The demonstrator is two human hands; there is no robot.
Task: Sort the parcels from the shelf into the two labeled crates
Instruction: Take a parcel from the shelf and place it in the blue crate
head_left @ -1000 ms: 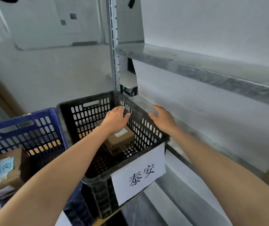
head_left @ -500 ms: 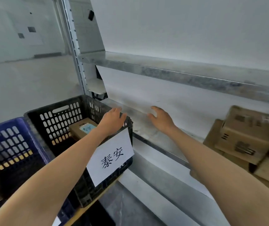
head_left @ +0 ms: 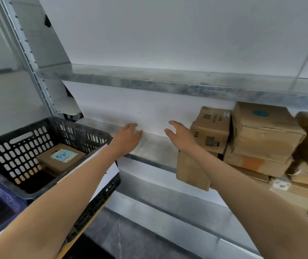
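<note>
A plain white wall fills the upper view under soft, even light. Against it stands grey metal shelving: 1 perforated post at the left carries 2 dull steel boards, the upper shelf and the lower shelf. Below lies a dark grey veined floor.

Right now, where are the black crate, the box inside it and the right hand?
black crate (head_left: 3, 137): head view, far rim.
box (head_left: 62, 156): head view, top label.
right hand (head_left: 182, 136): head view, back of hand.
</note>
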